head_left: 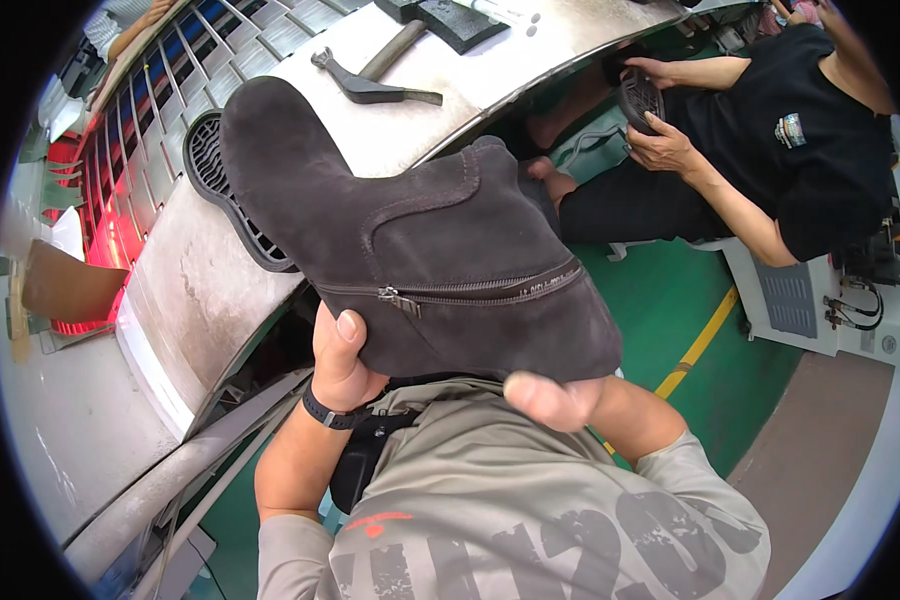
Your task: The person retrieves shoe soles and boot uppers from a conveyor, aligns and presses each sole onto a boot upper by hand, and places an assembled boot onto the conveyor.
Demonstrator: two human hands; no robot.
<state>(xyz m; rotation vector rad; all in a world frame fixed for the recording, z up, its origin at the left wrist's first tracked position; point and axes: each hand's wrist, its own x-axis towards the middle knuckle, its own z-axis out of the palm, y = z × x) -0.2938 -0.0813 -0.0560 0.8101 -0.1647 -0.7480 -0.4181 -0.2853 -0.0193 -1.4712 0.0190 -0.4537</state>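
Observation:
A dark grey-brown suede boot [420, 230] spans the space before me, its toe to the upper left and its shaft toward the lower right. A zipper [510, 290] runs along its side; the pull sits near the ankle end. My left hand [340, 360] is closed on the boot's near edge close to the heel, thumb on the suede and fingers mostly hidden underneath. At the shaft's near edge, my right hand [570, 398] is closed on the boot; its thumb is blurred, its fingers hidden. A black rubber sole [207, 160] lies partly behind the toe, on the bench's edge.
A hammer [390, 95] and a dark block [465, 25] lie on the worn white bench [370, 140]. Slatted metal racking [170, 80] runs along the left. At right, a seated co-worker [800, 130] holds a dark sole [640, 98]. A white machine [790, 300] stands behind on the green floor.

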